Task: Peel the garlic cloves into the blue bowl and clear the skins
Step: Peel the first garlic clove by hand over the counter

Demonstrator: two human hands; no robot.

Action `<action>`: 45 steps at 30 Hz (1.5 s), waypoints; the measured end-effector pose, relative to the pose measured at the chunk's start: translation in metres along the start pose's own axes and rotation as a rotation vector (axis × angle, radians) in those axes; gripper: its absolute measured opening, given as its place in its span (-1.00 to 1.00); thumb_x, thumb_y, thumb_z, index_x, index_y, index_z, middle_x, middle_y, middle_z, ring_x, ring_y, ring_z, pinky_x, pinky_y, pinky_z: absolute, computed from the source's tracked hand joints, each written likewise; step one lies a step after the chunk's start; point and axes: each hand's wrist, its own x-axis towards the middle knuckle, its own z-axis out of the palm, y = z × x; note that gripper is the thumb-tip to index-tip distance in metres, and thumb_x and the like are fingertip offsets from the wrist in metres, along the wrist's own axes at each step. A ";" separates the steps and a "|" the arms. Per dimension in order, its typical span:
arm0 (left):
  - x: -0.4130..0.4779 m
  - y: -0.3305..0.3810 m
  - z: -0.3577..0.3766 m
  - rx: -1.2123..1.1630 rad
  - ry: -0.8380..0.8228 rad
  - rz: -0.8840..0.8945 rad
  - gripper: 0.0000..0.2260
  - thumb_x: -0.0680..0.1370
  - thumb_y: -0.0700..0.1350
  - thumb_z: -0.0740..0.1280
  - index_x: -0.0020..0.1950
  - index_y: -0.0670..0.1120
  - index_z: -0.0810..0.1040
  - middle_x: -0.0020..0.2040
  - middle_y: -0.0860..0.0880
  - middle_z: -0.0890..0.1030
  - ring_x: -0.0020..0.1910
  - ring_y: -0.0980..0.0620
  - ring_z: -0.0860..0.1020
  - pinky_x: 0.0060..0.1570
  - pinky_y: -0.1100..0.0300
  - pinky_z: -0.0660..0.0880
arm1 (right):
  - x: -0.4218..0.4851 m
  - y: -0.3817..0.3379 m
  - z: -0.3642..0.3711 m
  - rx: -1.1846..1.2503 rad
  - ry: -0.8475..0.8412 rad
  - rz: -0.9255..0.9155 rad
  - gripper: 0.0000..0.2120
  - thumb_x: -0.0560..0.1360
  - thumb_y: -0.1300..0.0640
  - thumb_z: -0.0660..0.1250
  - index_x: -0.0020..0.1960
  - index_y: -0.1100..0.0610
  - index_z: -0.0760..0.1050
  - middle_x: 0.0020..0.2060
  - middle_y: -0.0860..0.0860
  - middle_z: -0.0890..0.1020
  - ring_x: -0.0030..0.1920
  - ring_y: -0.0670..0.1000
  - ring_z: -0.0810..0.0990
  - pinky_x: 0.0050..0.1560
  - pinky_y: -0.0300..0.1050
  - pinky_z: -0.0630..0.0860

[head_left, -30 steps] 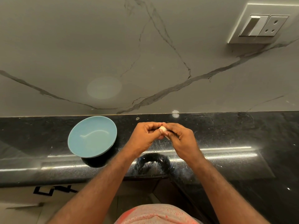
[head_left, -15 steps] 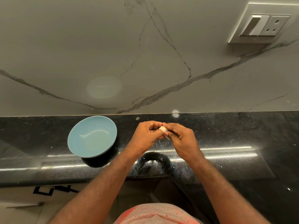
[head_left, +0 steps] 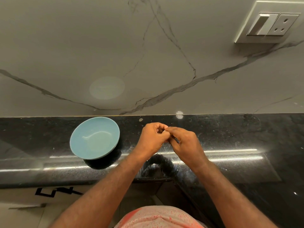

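A pale garlic clove (head_left: 164,132) is almost wholly hidden between my two hands, held just above the black countertop (head_left: 230,139). My left hand (head_left: 152,139) grips it with curled fingers. My right hand (head_left: 184,141) pinches it from the right, fingertips meeting those of the left hand. Left of my hands stands the blue bowl (head_left: 95,137), with nothing visible inside it.
A marble-patterned wall (head_left: 115,55) rises behind the counter, with a switch and socket plate (head_left: 271,23) at the upper right. Small pale flecks (head_left: 179,114) lie along the counter's back edge. The counter's front edge runs below my forearms.
The hands stay in the same place. My fingers have closed over the clove, so less of it shows than before.
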 end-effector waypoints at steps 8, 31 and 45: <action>-0.001 -0.001 0.002 -0.046 -0.030 0.013 -0.86 0.51 -0.29 0.39 -0.08 -0.07 0.68 -0.21 -0.11 0.71 -0.15 -0.06 0.70 -0.06 0.10 0.65 | -0.002 0.014 -0.001 0.093 -0.006 0.047 -0.74 0.51 0.32 0.43 0.18 0.17 0.65 0.04 0.01 0.72 0.04 -0.14 0.67 0.08 -0.26 0.60; 0.006 -0.020 0.018 0.066 0.074 0.000 -0.89 0.43 -0.26 0.37 -0.18 -0.11 0.67 -0.28 -0.11 0.69 -0.19 -0.16 0.68 -0.10 -0.14 0.64 | -0.004 0.024 0.007 0.033 -0.019 0.017 -0.69 0.47 0.41 0.40 0.17 0.20 0.66 0.04 0.06 0.73 0.06 -0.16 0.65 0.15 -0.38 0.54; 0.015 -0.041 0.017 0.115 0.038 -0.088 -0.89 0.43 -0.31 0.37 -0.20 -0.16 0.68 -0.29 -0.12 0.69 -0.25 -0.10 0.70 -0.15 -0.03 0.67 | -0.017 0.035 0.029 0.100 -0.031 0.118 -0.70 0.46 0.42 0.38 0.11 0.17 0.68 -0.03 0.00 0.74 -0.02 -0.18 0.68 0.03 -0.26 0.63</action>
